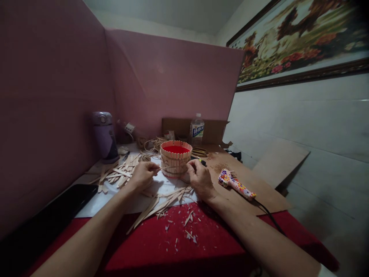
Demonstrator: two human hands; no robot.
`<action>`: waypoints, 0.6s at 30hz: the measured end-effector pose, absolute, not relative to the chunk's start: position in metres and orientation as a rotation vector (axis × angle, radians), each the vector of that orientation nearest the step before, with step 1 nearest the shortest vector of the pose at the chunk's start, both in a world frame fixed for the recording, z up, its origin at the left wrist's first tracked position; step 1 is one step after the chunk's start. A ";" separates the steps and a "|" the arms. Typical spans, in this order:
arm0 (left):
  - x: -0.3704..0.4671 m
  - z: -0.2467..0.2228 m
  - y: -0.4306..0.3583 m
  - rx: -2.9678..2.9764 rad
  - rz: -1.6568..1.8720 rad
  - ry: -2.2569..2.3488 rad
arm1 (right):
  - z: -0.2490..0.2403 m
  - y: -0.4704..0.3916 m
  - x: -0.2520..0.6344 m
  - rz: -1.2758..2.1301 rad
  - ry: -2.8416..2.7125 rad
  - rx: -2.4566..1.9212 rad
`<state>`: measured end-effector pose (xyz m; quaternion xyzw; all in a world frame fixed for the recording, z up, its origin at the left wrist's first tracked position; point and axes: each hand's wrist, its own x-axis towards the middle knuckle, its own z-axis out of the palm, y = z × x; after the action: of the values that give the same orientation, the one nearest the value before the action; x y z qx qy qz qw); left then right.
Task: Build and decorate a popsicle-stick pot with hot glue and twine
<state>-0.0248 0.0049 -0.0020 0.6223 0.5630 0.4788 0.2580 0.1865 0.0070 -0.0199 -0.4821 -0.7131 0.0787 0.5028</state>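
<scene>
A round basket-like container [175, 163] of upright wooden craft sticks stands in front of me, with a scalloped top edge and a red inside. My left hand [145, 173] is at its left side, thumb and fingers pinching the end of a thin wooden strip [165, 167] that lies across the container's front. On the right side, my right hand [198, 177] has its fingertips pressed together close to the container wall. What those fingertips hold is hidden. Split wooden strips [164, 202] and small shavings lie between my forearms.
Loose craft sticks [122, 171] are heaped at left, near a purple flask [105, 136] and a black flat object [72, 200]. A patterned glue gun [236, 184] with a black cord rests on cardboard [268, 198] at right. Behind stand twine [155, 144] and a plastic bottle [197, 129].
</scene>
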 end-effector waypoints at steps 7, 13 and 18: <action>-0.031 -0.006 0.010 1.831 1.346 1.705 | -0.021 0.008 0.188 0.218 -1.709 -1.133; -0.030 -0.010 0.012 1.949 1.307 1.748 | -0.022 0.009 0.188 0.216 -1.696 -1.133; -0.030 -0.006 0.007 2.022 1.196 1.890 | -0.021 0.008 0.188 0.231 -1.714 -1.103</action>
<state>-0.0302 0.0067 -0.0065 0.6692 0.6255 0.3961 0.0633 0.1882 0.0081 -0.0212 -0.4598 -0.7144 0.0962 0.5186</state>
